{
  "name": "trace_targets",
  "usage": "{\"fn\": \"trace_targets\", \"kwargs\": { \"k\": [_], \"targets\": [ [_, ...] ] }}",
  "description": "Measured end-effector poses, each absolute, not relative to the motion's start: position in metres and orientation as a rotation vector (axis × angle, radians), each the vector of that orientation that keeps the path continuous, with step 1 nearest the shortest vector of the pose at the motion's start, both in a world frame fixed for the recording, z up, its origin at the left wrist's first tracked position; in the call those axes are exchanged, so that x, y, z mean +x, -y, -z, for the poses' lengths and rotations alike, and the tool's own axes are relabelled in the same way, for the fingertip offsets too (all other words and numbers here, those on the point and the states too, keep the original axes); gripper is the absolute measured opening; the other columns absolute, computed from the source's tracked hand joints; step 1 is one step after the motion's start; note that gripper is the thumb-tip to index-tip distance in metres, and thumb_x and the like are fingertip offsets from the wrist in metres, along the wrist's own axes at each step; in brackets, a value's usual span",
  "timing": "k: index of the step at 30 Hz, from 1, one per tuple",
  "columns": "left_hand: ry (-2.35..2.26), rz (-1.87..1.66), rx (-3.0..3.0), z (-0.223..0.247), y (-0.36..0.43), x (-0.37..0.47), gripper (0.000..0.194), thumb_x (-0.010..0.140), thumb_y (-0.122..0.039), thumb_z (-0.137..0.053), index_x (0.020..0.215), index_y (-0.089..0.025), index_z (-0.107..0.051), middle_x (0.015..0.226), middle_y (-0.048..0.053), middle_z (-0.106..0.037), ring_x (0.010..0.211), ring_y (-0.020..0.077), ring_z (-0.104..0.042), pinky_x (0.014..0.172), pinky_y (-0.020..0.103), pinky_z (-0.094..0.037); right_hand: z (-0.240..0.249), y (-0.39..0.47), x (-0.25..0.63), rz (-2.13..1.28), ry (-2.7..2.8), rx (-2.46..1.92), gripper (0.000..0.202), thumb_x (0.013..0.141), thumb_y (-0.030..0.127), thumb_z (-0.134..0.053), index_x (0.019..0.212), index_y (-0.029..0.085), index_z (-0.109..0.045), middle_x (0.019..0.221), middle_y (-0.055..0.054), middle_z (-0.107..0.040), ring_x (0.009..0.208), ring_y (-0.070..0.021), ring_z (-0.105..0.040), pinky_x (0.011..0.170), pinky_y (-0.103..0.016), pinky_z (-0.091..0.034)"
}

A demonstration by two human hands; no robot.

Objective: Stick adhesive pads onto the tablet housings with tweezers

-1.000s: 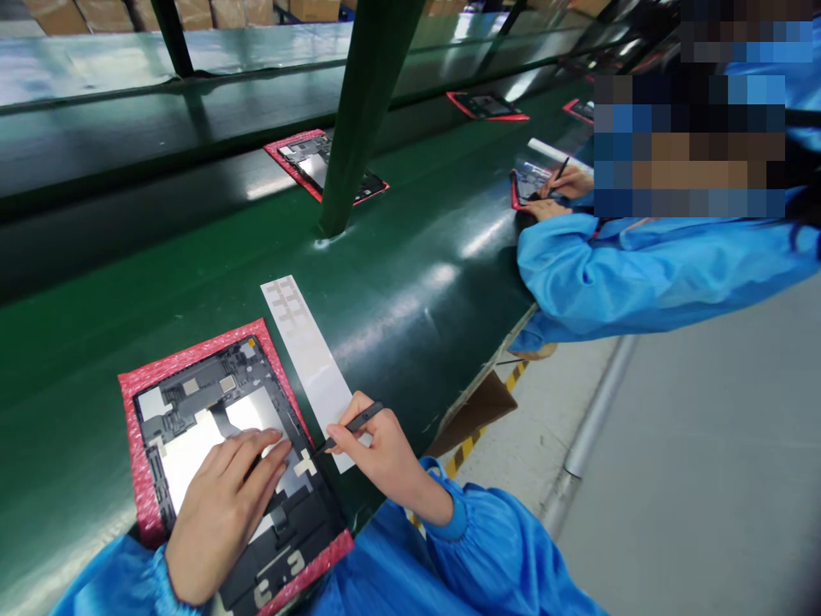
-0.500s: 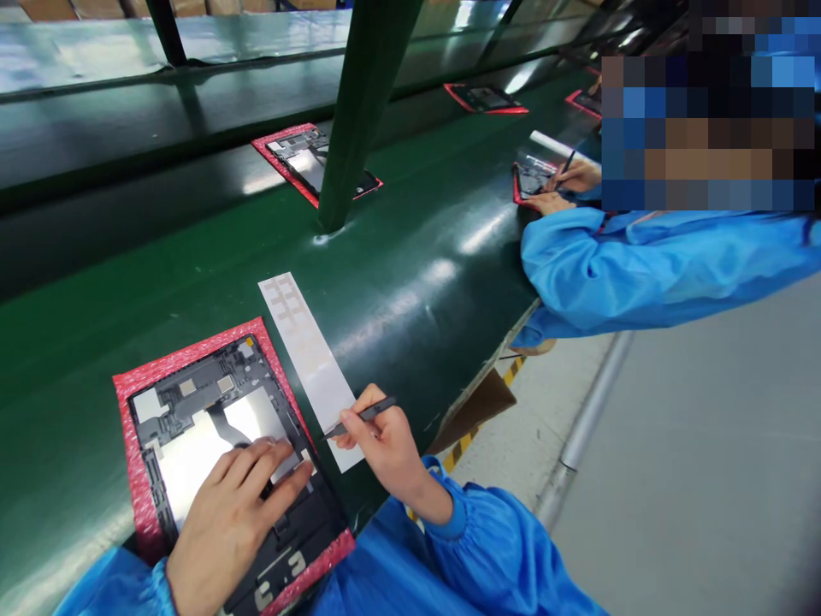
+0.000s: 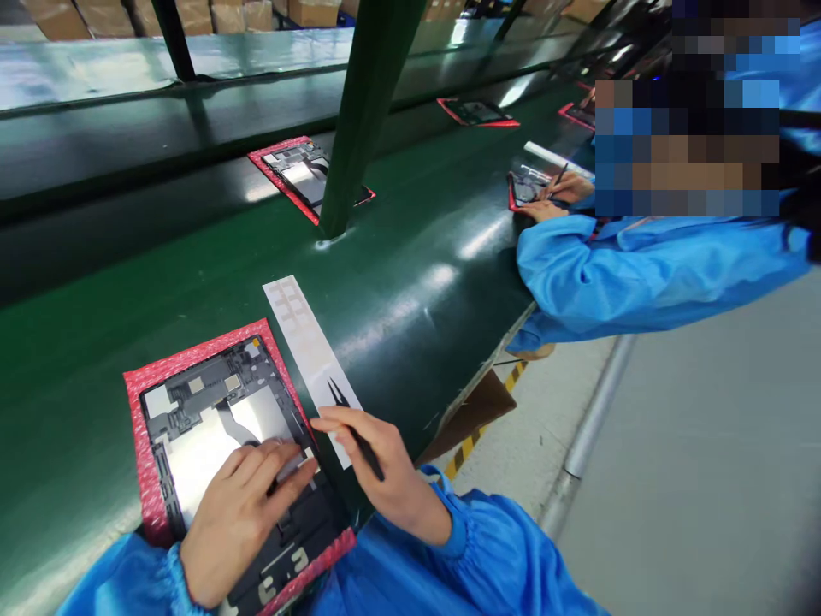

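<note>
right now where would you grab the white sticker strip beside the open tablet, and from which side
Probably the far end of the white strip, approached from the bare conveyor belt side on its right. The strip lies flat; its near end sits under the right hand holding the tweezers, and its left edge runs close along the pink foam tray. Only the far end lies free.

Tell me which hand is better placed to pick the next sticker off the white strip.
Right hand: it holds the black tweezers, tips over the white strip. The left hand is pressing on the open tablet.
</note>
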State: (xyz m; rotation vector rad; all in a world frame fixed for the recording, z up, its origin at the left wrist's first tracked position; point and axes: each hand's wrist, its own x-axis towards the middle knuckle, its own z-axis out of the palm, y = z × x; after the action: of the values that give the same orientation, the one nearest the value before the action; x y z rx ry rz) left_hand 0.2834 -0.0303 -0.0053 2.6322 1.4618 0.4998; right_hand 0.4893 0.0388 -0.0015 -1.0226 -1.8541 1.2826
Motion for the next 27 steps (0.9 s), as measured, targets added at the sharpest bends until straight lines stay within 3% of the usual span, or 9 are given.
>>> {"fn": "trace_targets", "kwargs": {
  "k": [3, 8, 16, 24, 27],
  "targets": [
    [-1.574, -0.525, 2.578, 0.009, 0.029, 0.280, 0.029, 0.095, -0.026, -0.048, 0.118, -0.014, -0.061, 0.113, 0.009, -0.064, 0.102, 0.0221, -0.056, 0.085, 0.035, -0.039, -0.009, -0.035, 0.476, -1.291, 2.054, -1.024, 0.040, 0.088, 0.009, -0.052, 0.125, 0.026, -0.056, 0.124, -0.004, -0.065, 0.109, -0.0189, -0.061, 0.096, -0.036, -0.050],
    [-1.603, -0.558, 2.555, 0.011, 0.028, 0.280, 0.029, 0.093, -0.031, -0.052, 0.114, -0.013, -0.061, 0.110, 0.009, -0.064, 0.098, 0.0226, -0.057, 0.083, 0.036, -0.041, -0.007, -0.033, 0.462, -1.276, 2.156, -1.054, 0.062, 0.075, -0.003, -0.051, 0.129, 0.028, -0.051, 0.133, 0.000, -0.059, 0.110, -0.0201, -0.054, 0.098, -0.038, -0.047],
    [-1.593, -0.554, 2.541, 0.011, 0.029, 0.281, 0.030, 0.093, -0.030, -0.052, 0.115, -0.012, -0.059, 0.109, 0.010, -0.063, 0.099, 0.0240, -0.056, 0.082, 0.037, -0.042, -0.012, -0.031, 0.456, -1.276, 2.277, -1.151, 0.072, 0.064, -0.002, -0.052, 0.131, 0.027, -0.048, 0.141, -0.001, -0.050, 0.112, -0.0237, -0.046, 0.101, -0.043, -0.043],
    [-1.564, -0.679, 2.432, 0.010, 0.024, 0.284, 0.028, 0.093, -0.029, -0.051, 0.112, -0.010, -0.060, 0.106, 0.012, -0.064, 0.097, 0.0230, -0.057, 0.079, 0.037, -0.046, 0.004, -0.028, 0.453, -1.129, 2.240, -1.166, 0.066, 0.069, 0.002, -0.050, 0.130, 0.026, -0.047, 0.129, -0.006, -0.057, 0.117, -0.0251, -0.051, 0.101, -0.046, -0.045],
    [-1.621, -0.599, 2.538, 0.016, 0.023, 0.287, 0.024, 0.095, -0.037, -0.047, 0.099, -0.023, -0.066, 0.104, 0.003, -0.066, 0.091, 0.0151, -0.059, 0.075, 0.029, -0.046, 0.027, -0.026, 0.471, -1.039, 2.122, -1.148, 0.049, 0.083, 0.016, -0.050, 0.130, 0.030, -0.047, 0.122, -0.006, -0.062, 0.108, -0.0265, -0.061, 0.092, -0.046, -0.052]
  ]
}}
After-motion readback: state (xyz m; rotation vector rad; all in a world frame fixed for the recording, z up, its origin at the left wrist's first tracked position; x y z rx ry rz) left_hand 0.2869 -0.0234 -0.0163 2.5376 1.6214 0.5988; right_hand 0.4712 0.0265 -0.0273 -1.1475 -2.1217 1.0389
